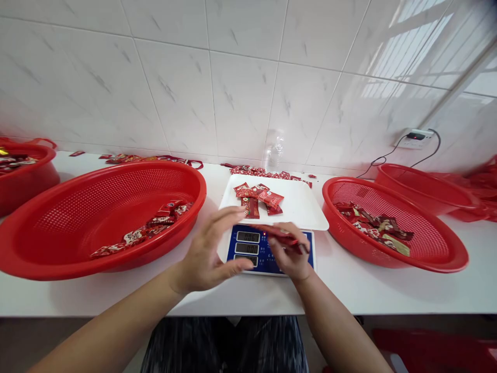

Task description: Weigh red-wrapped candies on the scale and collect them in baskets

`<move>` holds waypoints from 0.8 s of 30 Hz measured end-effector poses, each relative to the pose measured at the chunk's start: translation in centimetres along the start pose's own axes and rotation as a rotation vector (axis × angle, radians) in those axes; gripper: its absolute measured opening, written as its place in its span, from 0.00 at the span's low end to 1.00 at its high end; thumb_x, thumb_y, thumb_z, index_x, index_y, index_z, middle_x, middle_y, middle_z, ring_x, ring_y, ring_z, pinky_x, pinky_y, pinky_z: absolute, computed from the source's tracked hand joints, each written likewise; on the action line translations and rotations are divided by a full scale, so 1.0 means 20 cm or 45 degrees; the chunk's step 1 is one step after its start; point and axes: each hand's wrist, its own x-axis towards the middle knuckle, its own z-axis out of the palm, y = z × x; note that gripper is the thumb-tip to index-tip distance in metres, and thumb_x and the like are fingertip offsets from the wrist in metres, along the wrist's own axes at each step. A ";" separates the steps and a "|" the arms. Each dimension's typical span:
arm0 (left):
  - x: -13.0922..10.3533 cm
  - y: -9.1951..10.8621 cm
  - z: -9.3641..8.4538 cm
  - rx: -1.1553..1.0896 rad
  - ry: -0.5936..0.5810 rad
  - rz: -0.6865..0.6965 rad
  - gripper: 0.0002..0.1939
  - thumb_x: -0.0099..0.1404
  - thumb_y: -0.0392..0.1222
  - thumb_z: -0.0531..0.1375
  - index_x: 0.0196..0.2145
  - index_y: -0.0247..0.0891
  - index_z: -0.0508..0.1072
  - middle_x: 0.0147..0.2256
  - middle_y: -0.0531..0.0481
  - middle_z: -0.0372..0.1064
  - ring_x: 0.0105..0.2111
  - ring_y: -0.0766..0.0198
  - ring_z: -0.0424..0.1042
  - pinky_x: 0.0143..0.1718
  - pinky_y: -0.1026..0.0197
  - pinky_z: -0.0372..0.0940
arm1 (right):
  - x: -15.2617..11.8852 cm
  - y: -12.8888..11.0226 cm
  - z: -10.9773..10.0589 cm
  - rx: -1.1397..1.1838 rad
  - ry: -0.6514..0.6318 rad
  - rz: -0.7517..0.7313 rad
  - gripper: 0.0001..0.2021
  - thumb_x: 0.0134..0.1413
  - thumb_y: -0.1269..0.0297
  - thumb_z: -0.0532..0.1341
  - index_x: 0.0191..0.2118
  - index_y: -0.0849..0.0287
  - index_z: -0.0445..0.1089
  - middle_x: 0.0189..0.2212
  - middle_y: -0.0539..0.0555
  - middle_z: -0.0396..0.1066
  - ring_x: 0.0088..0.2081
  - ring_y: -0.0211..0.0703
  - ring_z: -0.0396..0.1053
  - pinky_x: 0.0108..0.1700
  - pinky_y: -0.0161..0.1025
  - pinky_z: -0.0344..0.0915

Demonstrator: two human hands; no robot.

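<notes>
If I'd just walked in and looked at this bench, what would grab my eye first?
Probably the big red perforated baskets: a wide one on the left and another on the right, each with small wrapped packets inside. Between them sits a blue-fronted scale, its white tray bearing a little pile of red packets. In front, the right hand holds more red packaging, while the left hand is open.

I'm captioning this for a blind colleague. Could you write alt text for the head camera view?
A person's right hand holds at least one red packet over a digital scale, with the left hand open beside it. More red packets lie on the scale's white tray, and red baskets of packets stand to either side on a white table.
</notes>
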 end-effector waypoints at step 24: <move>-0.07 -0.24 0.06 -0.481 0.666 -0.478 0.26 0.58 0.34 0.64 0.53 0.40 0.60 0.43 0.44 0.73 0.39 0.57 0.77 0.41 0.52 0.74 | 0.44 0.11 0.03 -0.391 -0.543 0.379 0.31 0.56 0.44 0.56 0.62 0.52 0.53 0.63 0.61 0.51 0.64 0.54 0.47 0.61 0.57 0.53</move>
